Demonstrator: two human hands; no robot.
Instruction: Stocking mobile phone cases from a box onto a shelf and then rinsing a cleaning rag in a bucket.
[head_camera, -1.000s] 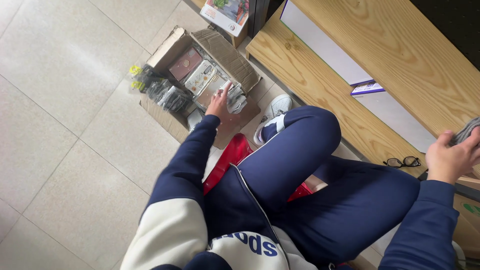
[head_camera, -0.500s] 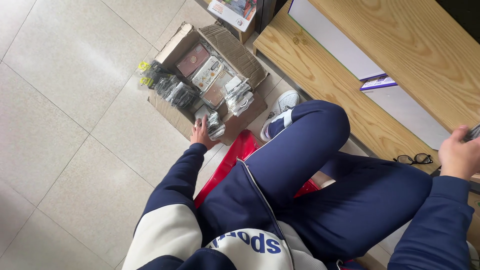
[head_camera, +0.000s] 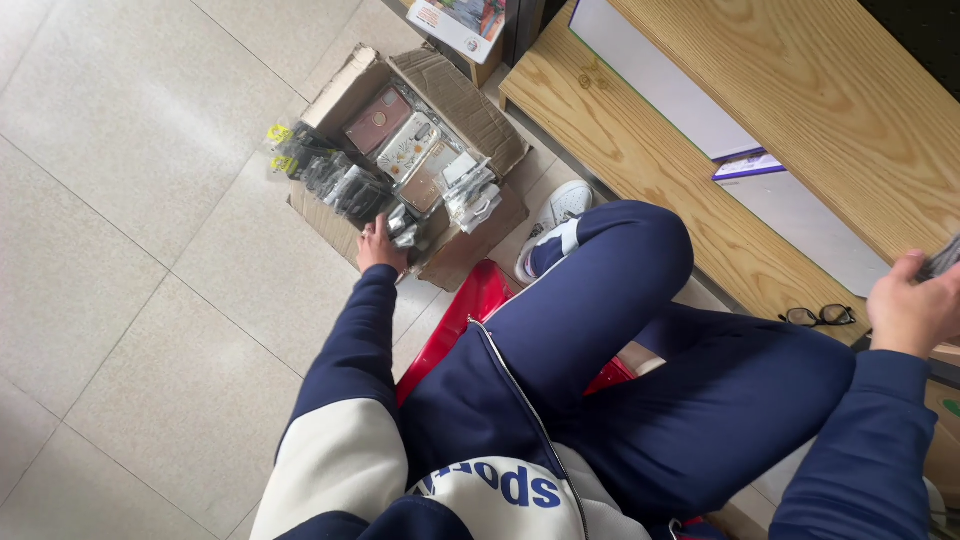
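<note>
At the frame's right edge, right hand (head_camera: 912, 308) grips something cut off.

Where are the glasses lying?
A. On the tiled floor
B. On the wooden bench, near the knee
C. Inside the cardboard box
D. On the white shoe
B: the dark-framed glasses lie folded on the light wooden bench, beside the person's bent leg and close to the right hand, far from the cardboard box on the floor.
</note>
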